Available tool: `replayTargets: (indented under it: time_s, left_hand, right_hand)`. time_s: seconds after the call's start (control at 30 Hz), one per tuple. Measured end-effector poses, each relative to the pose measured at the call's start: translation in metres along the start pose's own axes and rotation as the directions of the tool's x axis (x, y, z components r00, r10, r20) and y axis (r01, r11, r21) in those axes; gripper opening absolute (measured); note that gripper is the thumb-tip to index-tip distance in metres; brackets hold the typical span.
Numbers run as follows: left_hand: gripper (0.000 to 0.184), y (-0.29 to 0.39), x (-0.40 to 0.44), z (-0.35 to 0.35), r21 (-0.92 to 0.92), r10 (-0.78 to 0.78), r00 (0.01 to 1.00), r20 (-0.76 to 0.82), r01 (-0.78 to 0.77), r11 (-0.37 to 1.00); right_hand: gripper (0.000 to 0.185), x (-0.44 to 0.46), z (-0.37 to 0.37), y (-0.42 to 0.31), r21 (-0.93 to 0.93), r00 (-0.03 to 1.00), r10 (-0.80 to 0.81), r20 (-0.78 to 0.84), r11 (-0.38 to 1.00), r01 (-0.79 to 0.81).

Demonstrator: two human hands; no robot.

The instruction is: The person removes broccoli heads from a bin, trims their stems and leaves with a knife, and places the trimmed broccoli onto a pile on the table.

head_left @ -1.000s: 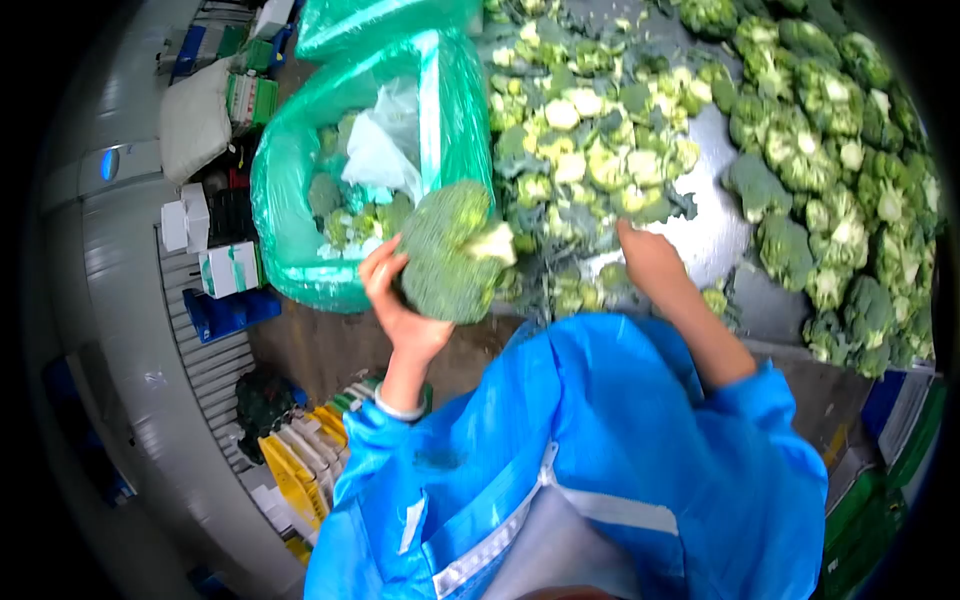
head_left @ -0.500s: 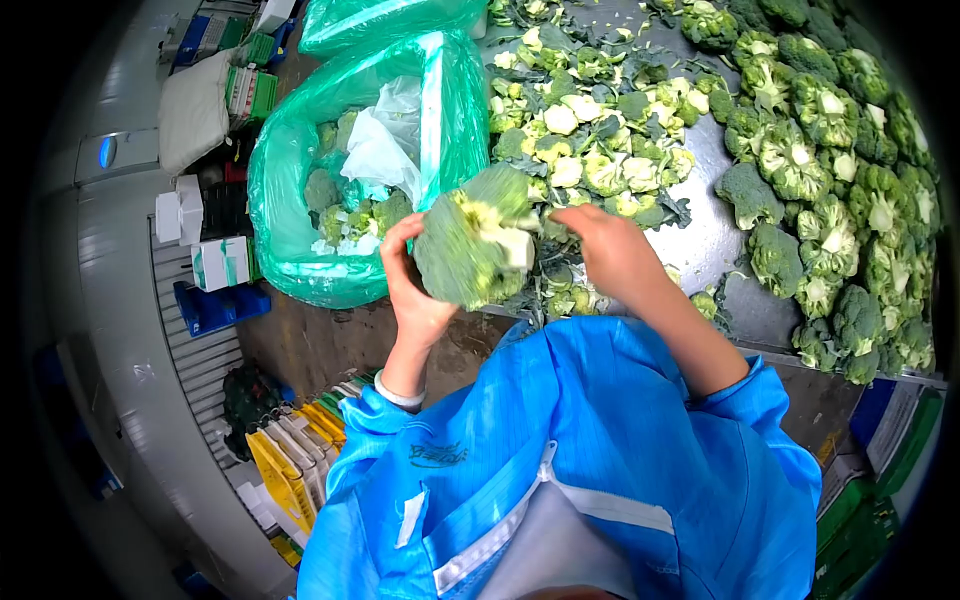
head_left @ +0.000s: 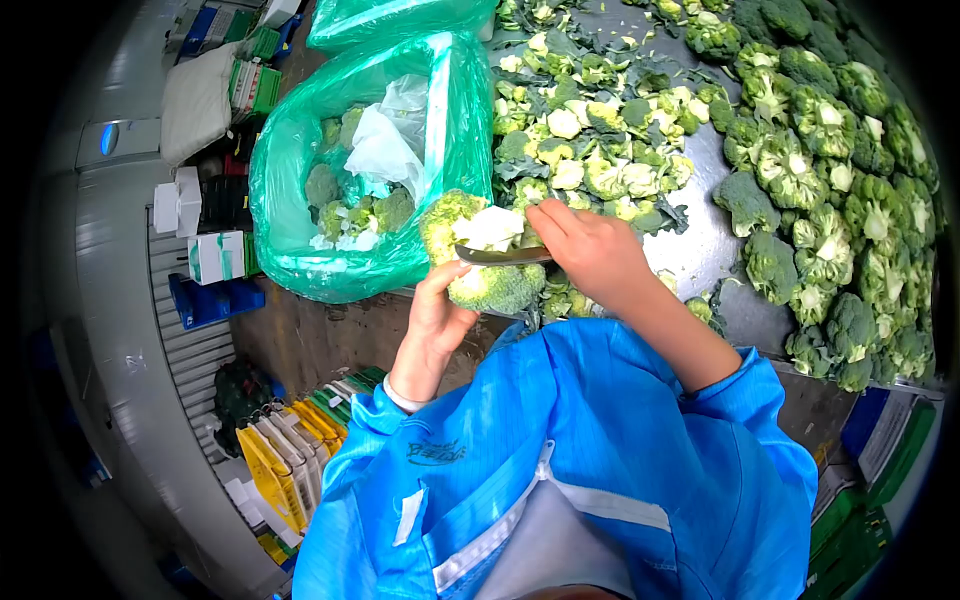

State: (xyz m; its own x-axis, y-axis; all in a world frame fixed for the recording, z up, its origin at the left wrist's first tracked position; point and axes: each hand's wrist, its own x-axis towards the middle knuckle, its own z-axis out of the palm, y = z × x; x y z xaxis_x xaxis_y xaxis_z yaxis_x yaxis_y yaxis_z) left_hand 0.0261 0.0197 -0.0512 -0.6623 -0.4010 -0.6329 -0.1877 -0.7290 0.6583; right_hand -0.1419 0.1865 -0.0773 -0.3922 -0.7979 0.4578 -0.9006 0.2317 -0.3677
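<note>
My left hand (head_left: 434, 318) is closed round the lower left side of a broccoli head (head_left: 496, 288), above the table's near edge. The pale cut stem (head_left: 490, 229) of the broccoli faces up and to the right. In my right hand (head_left: 590, 246), a knife (head_left: 500, 256) points left, its blade lying across the broccoli just below the stem. The knife's handle is mostly hidden by my fingers. Left of the broccoli stands a container lined with a green bag (head_left: 290, 262), with broccoli pieces (head_left: 350, 220) and crumpled clear plastic (head_left: 385, 150) inside.
Trimmed pieces and leaves (head_left: 600, 150) are spread over the metal table (head_left: 700, 190). Whole broccoli heads (head_left: 830, 230) are heaped along its right side. Another green bag (head_left: 390, 20) is at the top. Yellow and white crates (head_left: 285, 455) stand on the floor at lower left.
The broccoli has been turned so its stem faces up. My right hand has moved left to it, and the knife blade now shows against it.
</note>
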Motion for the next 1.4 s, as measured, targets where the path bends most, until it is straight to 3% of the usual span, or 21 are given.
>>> replayTargets:
  time_s: [0.17, 0.3, 0.37, 0.43, 0.47, 0.5, 0.53, 0.57, 0.67, 0.73, 0.77, 0.83, 0.9, 0.93, 0.97, 1.03, 1.07, 1.13, 1.2, 1.3, 1.4]
  left_hand:
    - [0.043, -0.018, -0.007, 0.005, 0.008, 0.013, 0.999, 0.041, -0.013, 1.0]
    - [0.056, -0.034, -0.001, 0.011, -0.099, -0.057, 0.998, -0.032, 0.054, 0.994]
    - [0.062, -0.037, -0.013, 0.022, -0.008, 0.2, 0.975, -0.097, -0.202, 0.979]
    - [0.067, -0.027, -0.018, 0.004, 0.017, 0.469, 0.88, -0.075, -0.469, 0.883]
    - [0.068, -0.011, -0.014, 0.0, 0.032, 0.498, 0.867, -0.014, -0.497, 0.867]
    - [0.07, 0.0, -0.021, -0.008, 0.054, 0.516, 0.856, 0.024, -0.516, 0.855]
    - [0.072, 0.003, -0.017, -0.023, 0.15, 0.464, 0.882, -0.082, -0.449, 0.881]
    - [0.08, 0.009, -0.008, -0.019, 0.113, 0.436, 0.9, 0.02, -0.435, 0.893]
    - [0.095, 0.011, -0.007, 0.028, 0.237, 0.534, 0.838, 0.108, -0.544, 0.805]
    - [0.091, 0.005, -0.008, 0.046, 0.362, 0.518, 0.838, 0.17, -0.542, 0.758]
    - [0.092, 0.002, -0.007, 0.051, 0.351, 0.481, 0.852, 0.207, -0.524, 0.776]
    - [0.094, -0.001, 0.001, 0.058, 0.333, 0.44, 0.807, 0.394, -0.572, 0.75]
    - [0.096, -0.001, -0.004, 0.063, 0.304, 0.3, 0.868, 0.396, -0.432, 0.849]
    - [0.092, -0.001, -0.001, 0.068, 0.303, 0.302, 0.852, 0.427, -0.45, 0.84]
    - [0.088, -0.004, 0.001, 0.072, 0.302, 0.303, 0.839, 0.452, -0.463, 0.833]
    - [0.07, 0.0, 0.013, 0.063, 0.464, 0.244, 0.886, 0.394, -0.421, 0.78]
    - [0.052, 0.003, 0.017, 0.061, 0.509, 0.224, 0.919, 0.325, -0.37, 0.777]
    - [0.041, 0.004, 0.023, 0.061, 0.535, 0.226, 0.943, 0.244, -0.325, 0.78]
    - [0.038, 0.004, 0.025, 0.058, 0.539, 0.211, 0.953, 0.215, -0.297, 0.788]
    - [0.036, 0.002, 0.029, 0.054, 0.536, 0.197, 0.961, 0.195, -0.273, 0.799]
    - [0.034, -0.001, 0.032, 0.056, 0.532, 0.211, 0.966, 0.149, -0.259, 0.806]
  right_hand:
    - [0.03, -0.011, 0.012, -0.005, -0.112, 0.988, 0.127, 0.082, 0.987, -0.118]
    - [0.009, -0.033, 0.042, 0.006, -0.083, 0.941, 0.32, 0.108, 0.946, -0.312]
    - [0.009, -0.056, 0.06, 0.021, -0.099, 0.833, 0.496, 0.246, 0.867, -0.488]
    - [0.01, -0.101, 0.07, 0.082, -0.285, 0.714, 0.631, 0.305, 0.775, -0.563]
    - [0.02, -0.095, 0.048, 0.081, -0.259, 0.66, 0.63, 0.409, 0.774, -0.578]
    - [0.025, -0.08, 0.045, 0.079, 0.047, 0.818, 0.482, 0.314, 0.852, -0.521]
    - [0.029, -0.073, 0.044, 0.059, 0.344, 0.912, 0.361, 0.194, 0.846, -0.408]
    - [0.034, -0.055, 0.037, 0.045, 0.58, 0.961, 0.276, -0.005, 0.784, -0.222]
    - [0.055, 0.003, -0.026, -0.012, 0.781, 0.945, 0.318, 0.079, 0.57, -0.257]
    - [0.057, 0.003, -0.017, -0.018, 0.683, 0.969, 0.246, -0.034, 0.714, -0.158]
    - [0.059, -0.001, -0.014, -0.012, 0.649, 0.962, 0.269, 0.042, 0.725, -0.231]
    - [0.058, -0.014, -0.012, 0.008, 0.758, 0.925, 0.358, 0.129, 0.566, -0.325]
    - [0.053, -0.041, 0.007, 0.032, 0.929, 0.82, 0.492, 0.291, 0.06, -0.366]
    - [0.05, -0.035, -0.055, 0.036, 0.828, 0.66, 0.565, 0.494, -0.075, -0.556]
    - [0.052, -0.053, -0.05, 0.058, 0.79, 0.565, 0.65, 0.509, -0.091, -0.607]
    - [0.056, -0.072, -0.084, 0.098, 0.665, 0.442, 0.851, 0.285, 0.157, -0.73]
    - [0.06, -0.086, -0.088, 0.125, 0.67, 0.448, 0.894, -0.007, 0.336, -0.661]
    - [0.07, -0.079, -0.155, 0.162, 0.476, 0.321, 0.926, -0.2, 0.378, -0.794]
    - [0.075, -0.086, -0.212, 0.218, 0.255, 0.379, 0.815, -0.438, 0.517, -0.817]
    - [0.082, -0.076, -0.3, 0.294, -0.113, 0.466, 0.57, -0.677, 0.545, -0.831]
    - [0.072, -0.067, -0.365, 0.377, -0.24, 0.443, 0.621, -0.646, 0.386, -0.891]
